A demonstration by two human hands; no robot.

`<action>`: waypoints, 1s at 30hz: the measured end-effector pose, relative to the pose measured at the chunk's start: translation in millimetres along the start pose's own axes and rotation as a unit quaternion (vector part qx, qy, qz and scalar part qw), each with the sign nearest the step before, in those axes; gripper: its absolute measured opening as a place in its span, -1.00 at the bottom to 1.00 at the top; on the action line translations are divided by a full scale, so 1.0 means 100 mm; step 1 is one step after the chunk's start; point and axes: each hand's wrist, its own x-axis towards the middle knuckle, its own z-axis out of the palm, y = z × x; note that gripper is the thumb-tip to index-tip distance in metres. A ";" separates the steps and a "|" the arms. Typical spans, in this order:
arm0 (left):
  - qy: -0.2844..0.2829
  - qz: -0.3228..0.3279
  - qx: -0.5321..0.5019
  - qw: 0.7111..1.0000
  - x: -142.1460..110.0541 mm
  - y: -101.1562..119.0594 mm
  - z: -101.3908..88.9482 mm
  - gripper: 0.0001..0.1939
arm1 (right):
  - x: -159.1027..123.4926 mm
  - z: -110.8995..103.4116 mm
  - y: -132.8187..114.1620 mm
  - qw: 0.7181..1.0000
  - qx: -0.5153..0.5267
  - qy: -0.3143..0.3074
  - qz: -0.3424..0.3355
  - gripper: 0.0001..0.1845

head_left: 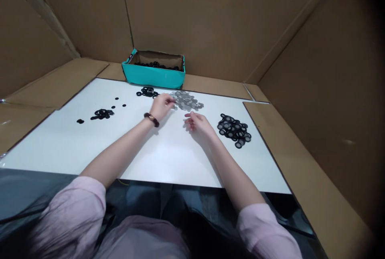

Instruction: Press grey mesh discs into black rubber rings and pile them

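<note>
My left hand (163, 105), with a dark beaded bracelet (151, 119) at its wrist, is at the left edge of a pile of small grey discs (187, 101). Its thumb and fingers are pinched together; whatever is between them is too small to make out. Just in front of that pile, my right hand (199, 124) hovers low over the white board (168, 154), fingers loosely curled and apart, with nothing visible in them. Black rings (148, 91) lie behind my left hand. To the right of my right hand is a heap of black rings with grey centres (234, 130).
A turquoise box (154, 75) holding many black pieces stands at the board's back edge. On the left lie a cluster of black pieces (102, 114) and several loose black discs (116, 98). Cardboard walls (192, 22) enclose the back and sides.
</note>
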 end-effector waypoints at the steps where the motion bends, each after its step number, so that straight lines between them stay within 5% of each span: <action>1: -0.038 0.041 -0.012 0.998 -0.10 0.11 0.09 -0.90 | 0.07 0.06 0.01 0.999 0.043 -0.016 0.020 -0.64; 4: -0.118 0.102 -0.033 0.987 -0.28 0.27 0.23 -0.88 | 0.16 0.07 0.08 0.993 0.107 -0.044 0.031 -0.62; 7: -0.154 0.086 -0.078 0.981 -0.25 0.19 0.21 -0.89 | 0.13 -0.04 0.14 0.991 0.121 -0.045 0.036 -0.64; 9: -0.115 0.040 -0.069 0.990 -0.14 0.08 0.17 -0.80 | 0.12 -0.08 0.16 0.993 0.113 -0.012 0.042 -0.69; 13: -0.020 -0.054 0.112 0.992 0.09 -0.08 0.19 -0.75 | 0.14 -0.04 0.18 0.995 0.078 0.041 0.036 -0.78; 20: -0.075 -0.062 0.269 0.958 0.17 -0.01 0.33 -0.73 | 0.16 -0.02 0.19 0.997 0.066 0.037 0.025 -0.81; 25: -0.042 -0.054 0.241 0.968 0.18 -0.05 0.34 -0.76 | 0.15 -0.03 0.16 0.997 0.057 0.044 0.031 -0.83; 30: -0.022 -0.100 0.102 0.989 0.20 -0.05 0.29 -0.84 | 0.12 -0.02 0.13 0.995 0.051 0.061 0.061 -0.81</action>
